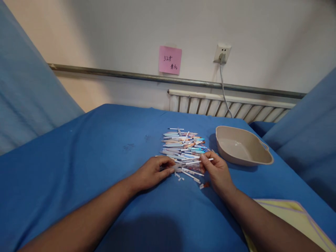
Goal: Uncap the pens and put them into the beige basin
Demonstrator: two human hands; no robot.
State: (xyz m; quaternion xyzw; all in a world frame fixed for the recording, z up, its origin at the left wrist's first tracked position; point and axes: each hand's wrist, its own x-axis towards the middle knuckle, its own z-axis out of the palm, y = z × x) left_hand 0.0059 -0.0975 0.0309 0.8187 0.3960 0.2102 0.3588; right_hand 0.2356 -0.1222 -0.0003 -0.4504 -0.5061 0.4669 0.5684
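My right hand (217, 172) is closed in a pinch on a slim white pen refill (193, 162), whose end sticks out past the thumb. My left hand (153, 170) is also pinched, with a pale translucent pen part (177, 166) at its fingertips; its exact kind is hard to make out. The refill points leftward to that part. Beyond and between the hands lies a heap of pens (174, 145) with white, blue and orange parts. Several loose white refills (191, 175) lie just below. Small whitish bits (180, 177) are scattered near the left fingertips, and an orange-and-white piece (204, 186) lies by the right hand.
A beige plastic basin (244, 162) stands right of the heap on the blue cloth (105, 147). A yellow sheet or folder (286, 213) lies under the right forearm. Behind are a metal rail (126, 74), a radiator (204, 105) and a plugged-in cord (223, 84). Blue curtains (26, 80) hang at both sides.
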